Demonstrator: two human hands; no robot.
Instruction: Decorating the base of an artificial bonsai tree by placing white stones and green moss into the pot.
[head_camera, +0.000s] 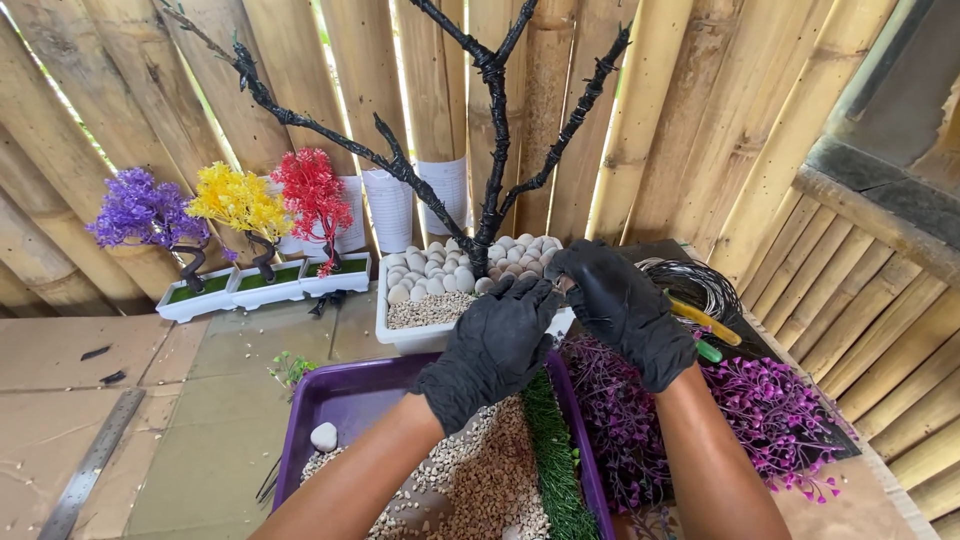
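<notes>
— Head view: where are your hands?
— Your left hand (492, 345) and right hand (622, 308), gloved, pinch together at the pot (400, 335) rim, 6 o'clock of the black tree (487, 130). What they pinch, you cannot tell.

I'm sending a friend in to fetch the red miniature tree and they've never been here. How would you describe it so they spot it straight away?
Look to the bamboo wall and find the row of three small trees in white trays at its foot, left of the big black bare-branched tree. The red tree is the rightmost, beside the yellow tree, with the purple tree at the far end. It alone has red leaves.
</notes>
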